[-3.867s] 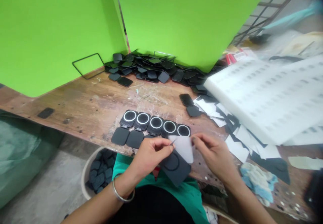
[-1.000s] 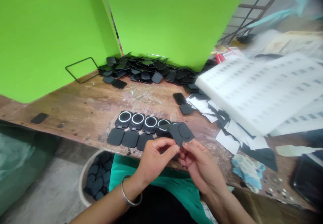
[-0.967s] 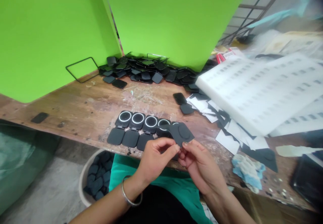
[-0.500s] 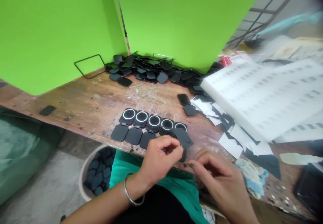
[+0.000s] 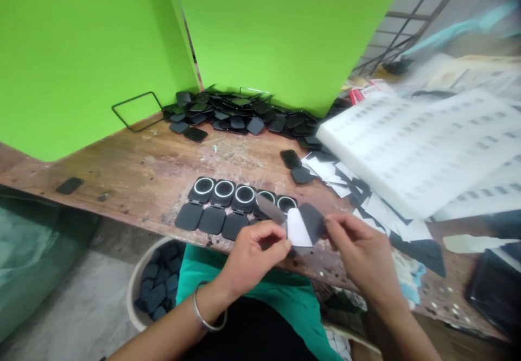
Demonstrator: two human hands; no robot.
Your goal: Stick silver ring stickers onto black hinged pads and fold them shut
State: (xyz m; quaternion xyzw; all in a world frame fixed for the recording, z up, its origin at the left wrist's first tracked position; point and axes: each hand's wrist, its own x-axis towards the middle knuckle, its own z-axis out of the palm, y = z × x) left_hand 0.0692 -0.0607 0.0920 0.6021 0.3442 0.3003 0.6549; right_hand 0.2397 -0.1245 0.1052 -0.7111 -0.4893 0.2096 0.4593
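Observation:
My left hand (image 5: pixel 254 260), with a metal bangle on its wrist, pinches a dark sheet whose white backing paper (image 5: pixel 298 230) faces up. To the right, my right hand (image 5: pixel 362 249) pinches the edge of a dark rounded square sticker (image 5: pixel 312 222), which is bent up and partly lifted from that white paper. Just beyond my hands lies a row of several hinged black folding pads (image 5: pixel 245 197), opened flat. Their far halves carry white rings; their near halves are plain black squares (image 5: pixel 212 220). The sheet and my left hand hide part of the row's right end.
Black square plates (image 5: pixel 236 119) are heaped against the green panel (image 5: pixel 264 35). White and dark sheet scraps (image 5: pixel 380 217) lie right, beside white foam trays (image 5: pixel 415 154). A cloth (image 5: pixel 407 277) is near my right hand. A bucket (image 5: pixel 134 296) of black pads stands below the table edge.
My right hand has moved up to the sheet and taken hold of the dark sticker's edge. The sticker is now bent away and white backing shows. The view has shifted slightly.

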